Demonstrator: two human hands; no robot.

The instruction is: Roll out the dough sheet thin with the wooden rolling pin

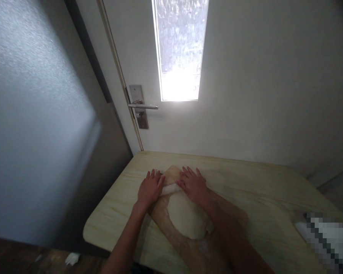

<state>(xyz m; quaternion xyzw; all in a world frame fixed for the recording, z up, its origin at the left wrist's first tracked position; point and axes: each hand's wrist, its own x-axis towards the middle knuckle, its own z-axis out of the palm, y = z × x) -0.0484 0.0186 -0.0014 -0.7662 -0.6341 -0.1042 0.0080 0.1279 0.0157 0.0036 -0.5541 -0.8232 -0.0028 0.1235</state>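
A flat round sheet of pale dough (pixel 185 217) lies on a wooden board (pixel 171 238) dusted with flour. Across the far side of the dough lies a whitish, floured rolling pin (pixel 170 189); its ends are hidden under my hands. My left hand (pixel 150 188) rests on the pin's left end, fingers stretched forward. On the right end lies my right hand (pixel 193 184), palm down with its fingers spread. Neither hand wraps round the pin. My right forearm covers part of the board and the dough's right edge.
The board sits on a light wood-patterned table (pixel 117 198) with rounded corners. Behind it stands a white door with a metal handle (pixel 144 106) and a bright glass pane (pixel 180 49). A frosted panel (pixel 40 125) rises on the left. A blurred-out object (pixel 331 238) lies at the right.
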